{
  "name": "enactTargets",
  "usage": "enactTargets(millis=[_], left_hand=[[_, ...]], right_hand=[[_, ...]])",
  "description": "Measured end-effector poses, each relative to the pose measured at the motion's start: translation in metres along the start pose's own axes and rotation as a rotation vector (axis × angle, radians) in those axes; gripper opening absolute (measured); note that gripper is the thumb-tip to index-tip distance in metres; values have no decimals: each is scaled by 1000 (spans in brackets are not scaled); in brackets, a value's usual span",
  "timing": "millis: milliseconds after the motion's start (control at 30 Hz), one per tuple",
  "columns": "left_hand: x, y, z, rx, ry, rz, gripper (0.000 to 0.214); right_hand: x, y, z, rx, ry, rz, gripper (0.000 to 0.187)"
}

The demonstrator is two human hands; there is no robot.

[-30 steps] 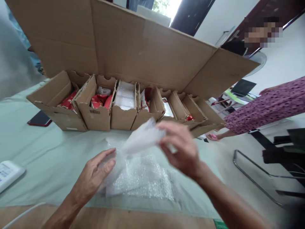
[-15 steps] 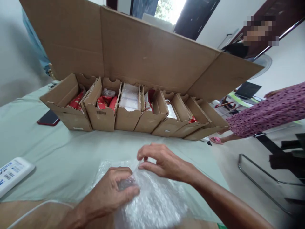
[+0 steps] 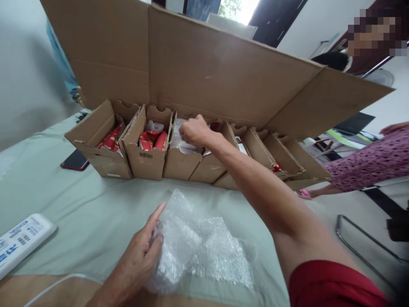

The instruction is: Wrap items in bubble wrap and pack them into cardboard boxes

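Note:
My left hand point(image 3: 142, 253) rests on a crumpled sheet of bubble wrap point(image 3: 204, 247) lying on the pale green table cover point(image 3: 79, 200); its index finger is stretched out and the other fingers curl against the wrap's left edge. My right hand point(image 3: 194, 130) reaches forward into the third small cardboard box point(image 3: 180, 164) of a row, fingers curled over the clear wrapped packets point(image 3: 179, 143) inside. What it grips there is hidden. The neighbouring boxes point(image 3: 143, 160) hold red packets point(image 3: 150, 140).
A big open carton flap point(image 3: 204, 72) stands behind the row of boxes. A red-edged phone point(image 3: 75, 160) lies at the left, a white printed device point(image 3: 21, 241) at the near left. Another person's patterned sleeve point(image 3: 370, 164) shows at right, above a metal chair frame point(image 3: 361, 238).
My right hand left the bubble wrap and reached forward into the third box. The left hand loosened its pinch and now lies on the wrap's edge.

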State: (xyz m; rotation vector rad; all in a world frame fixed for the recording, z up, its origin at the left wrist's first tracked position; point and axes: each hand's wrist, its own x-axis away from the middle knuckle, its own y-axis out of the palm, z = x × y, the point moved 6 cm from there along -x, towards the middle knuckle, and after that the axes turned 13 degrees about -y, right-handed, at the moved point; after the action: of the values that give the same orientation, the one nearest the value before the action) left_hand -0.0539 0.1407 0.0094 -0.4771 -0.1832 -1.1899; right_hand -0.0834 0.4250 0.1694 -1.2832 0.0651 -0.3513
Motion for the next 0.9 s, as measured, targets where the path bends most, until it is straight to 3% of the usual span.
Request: enactTargets(millis=[100, 200, 267, 333, 400, 467, 533, 667, 800, 900], left_hand=[[-2, -9, -10, 86, -118, 19, 51], [-1, -13, -9, 203, -138, 21, 49], [2, -9, 1, 316, -51, -56, 59], [7, 1, 12, 387, -1, -193, 66], [11, 12, 15, 355, -28, -262, 61], [12, 18, 12, 243, -42, -233, 46], [11, 21, 5, 143, -11, -156, 41], [9, 25, -14, 44, 98, -15, 70], [8, 27, -25, -53, 230, 30, 70], [6, 25, -28, -74, 276, -2, 57]], right_hand=[[69, -40, -4, -30, 84, 336, 25], [150, -56, -52, -100, -38, 517, 23], [188, -42, -103, -166, -233, 467, 24], [210, -17, -151, -269, -479, 301, 20], [216, -3, -175, -399, -639, 167, 12], [200, -11, -164, -490, -630, 168, 19], [161, -32, -129, -472, -482, 253, 24], [38, -58, -69, -215, -271, 208, 25], [-78, -33, -56, -180, -185, -18, 32], [-120, -11, -55, -204, -135, -59, 33]])
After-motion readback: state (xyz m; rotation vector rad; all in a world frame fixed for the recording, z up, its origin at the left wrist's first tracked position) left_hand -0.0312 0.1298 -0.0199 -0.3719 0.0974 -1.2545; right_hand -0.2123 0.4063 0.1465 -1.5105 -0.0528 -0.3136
